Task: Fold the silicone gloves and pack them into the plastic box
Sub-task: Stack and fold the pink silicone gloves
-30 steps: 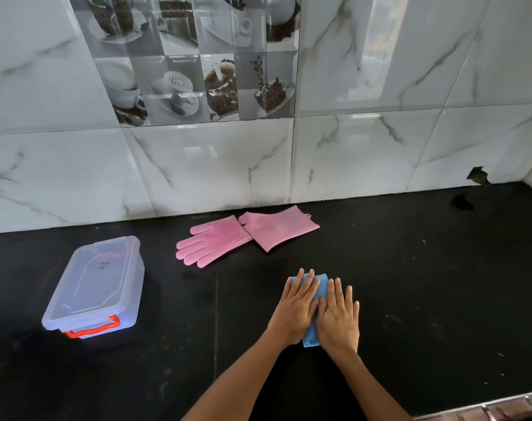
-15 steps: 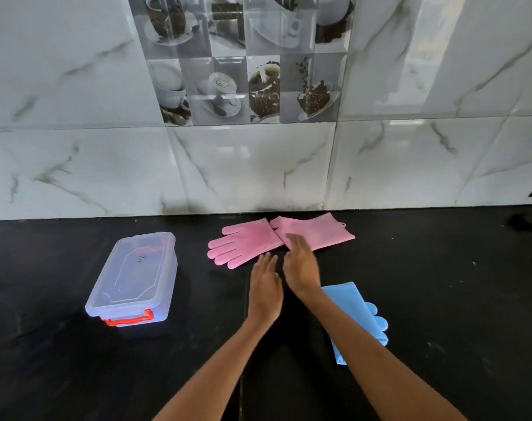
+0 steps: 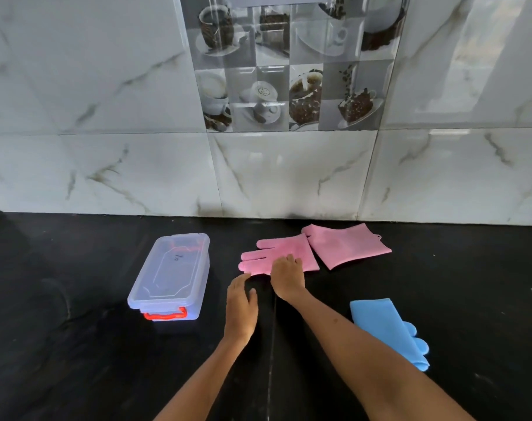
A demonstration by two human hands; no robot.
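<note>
Two pink silicone gloves lie near the wall on the black counter: one pink glove [image 3: 267,253] with fingers pointing left, the other pink glove [image 3: 346,246] overlapping it on the right. My right hand [image 3: 287,278] sits on the left pink glove's lower edge, its fingers bent down onto it. Just below that glove, my left hand [image 3: 240,305] lies flat, fingertips at its edge. A folded blue glove [image 3: 380,323] lies to the right of my right forearm. The clear plastic box [image 3: 170,275], lid on, red latch in front, stands to the left.
The black counter [image 3: 76,344] runs to a marble-tiled wall [image 3: 289,177] right behind the pink gloves. A thin seam [image 3: 272,344] crosses the counter between my forearms.
Both hands left the blue glove and reached forward to the pink gloves. The blue glove stays folded on the right. The camera view has shifted left and closer.
</note>
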